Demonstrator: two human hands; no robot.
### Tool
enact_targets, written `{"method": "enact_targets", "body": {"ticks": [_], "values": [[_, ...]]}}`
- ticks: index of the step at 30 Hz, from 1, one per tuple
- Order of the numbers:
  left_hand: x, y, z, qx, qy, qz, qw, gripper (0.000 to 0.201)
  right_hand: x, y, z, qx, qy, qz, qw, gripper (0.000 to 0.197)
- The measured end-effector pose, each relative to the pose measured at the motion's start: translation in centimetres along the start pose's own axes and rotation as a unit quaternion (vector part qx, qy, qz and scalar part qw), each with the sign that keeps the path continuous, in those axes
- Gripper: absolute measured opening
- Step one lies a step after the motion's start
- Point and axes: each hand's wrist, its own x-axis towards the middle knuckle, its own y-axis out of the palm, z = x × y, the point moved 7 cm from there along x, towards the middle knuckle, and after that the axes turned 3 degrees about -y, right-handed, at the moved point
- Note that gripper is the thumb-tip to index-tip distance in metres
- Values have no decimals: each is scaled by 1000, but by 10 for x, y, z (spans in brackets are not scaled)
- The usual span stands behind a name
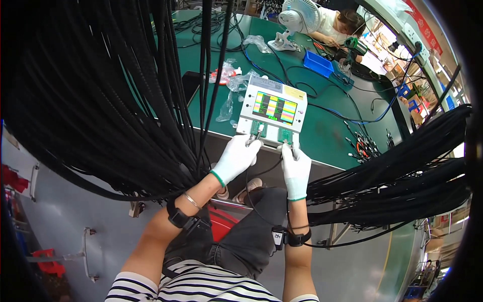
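Gloved hands point(236, 157) at tester point(273, 113)

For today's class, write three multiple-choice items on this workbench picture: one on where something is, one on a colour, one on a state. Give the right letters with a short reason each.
1. Where does the white tester box stand?
A. at the near edge of the green table
B. on the floor
C. on the person's lap

2. What colour are the gloves on the left hand and the right hand?
A. black
B. white
C. orange

3. What is the state of the tester box's screen?
A. dark
B. covered by a cloth
C. lit with coloured stripes

Answers:
1 A, the box sits on the green top just beyond both hands.
2 B, both gloves are white, the left one with a green cuff.
3 C, the screen glows in bands of several colours.
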Motion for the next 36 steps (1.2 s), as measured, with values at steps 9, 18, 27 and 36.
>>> {"method": "enact_targets", "body": {"ticks": [9, 18, 27, 36], "values": [[8, 16, 8, -114, -40, -13, 993, 29, 2, 4, -2, 38, -19, -16, 999, 25], [-21, 7, 13, -8, 49, -66, 997, 31, -36, -1, 30, -111, -89, -64, 988, 25], [-11, 15, 15, 2, -16, -22, 1000, 34, -37, -13, 26, -29, -64, -40, 997, 26], [-3, 15, 18, 30, 12, -29, 999, 39, -28, 6, 9, 113, 56, 46, 991, 25]]}}
